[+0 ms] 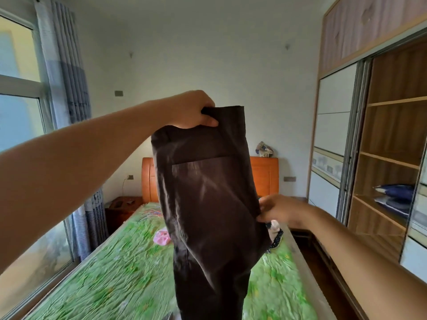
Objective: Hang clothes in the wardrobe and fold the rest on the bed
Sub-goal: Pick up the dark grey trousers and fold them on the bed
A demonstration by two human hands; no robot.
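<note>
Grip: the dark brown garment (pixel 208 204) is held up by its top edge in the clenched fingers of the left hand (pixel 194 109); its side edge seems to be pinched by the right hand (pixel 279 210), though some blur is present.
Bed (pixel 111 273): a wide part of the green sheet is left bare under the garment; enough room for folding is judged to be there.
Wardrobe (pixel 392 135): it is seen open at the right, with only a narrow strip of floor between it and the bed's edge; shelves are shown, no rail or hanger.
Garment place: it is hung in the air over the bed, well apart from the wardrobe; its lower end is cut off by the frame.
Progress: this piece is neither hung nor folded yet.
Blue pile (pixel 395 192): it is laid on a wardrobe shelf, perhaps already put away.
Dotted piece (pixel 276 239), pink piece (pixel 161 237): both are left on the bed, apparently unfolded.
</note>
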